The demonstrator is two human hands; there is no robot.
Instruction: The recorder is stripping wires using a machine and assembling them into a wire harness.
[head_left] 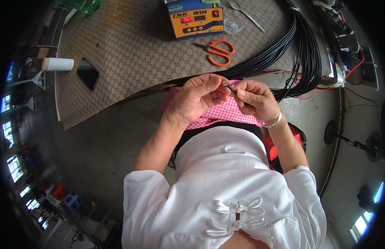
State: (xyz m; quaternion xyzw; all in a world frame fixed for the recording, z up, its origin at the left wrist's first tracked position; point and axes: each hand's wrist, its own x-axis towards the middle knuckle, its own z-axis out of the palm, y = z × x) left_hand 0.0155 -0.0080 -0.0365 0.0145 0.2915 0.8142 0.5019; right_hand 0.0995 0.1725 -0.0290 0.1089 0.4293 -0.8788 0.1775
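A table with a patterned brown covering (pixel 138 62) is filling the upper frame, its front edge curving from lower left toward centre; grey floor (pixel 101 145) is spreading beneath. At upper right, a bundle of black cables (pixel 310 54) is hanging past that edge. At top centre, a yellow-and-blue box (pixel 196 23) is showing printed lettering and glowing red digits. The right hand (pixel 259 99), at centre, is grasping a black cable (pixel 230 89); the left hand (pixel 198 91) is bringing its fingertips to the cable's end, but whether they are gripping is hard to make out. A green bottle (pixel 82 5), upper left, is being cut off. Orange-handled scissors (pixel 221 53) are lying below the box. Tiny wires (pixel 225 84) are protruding, partly hidden.
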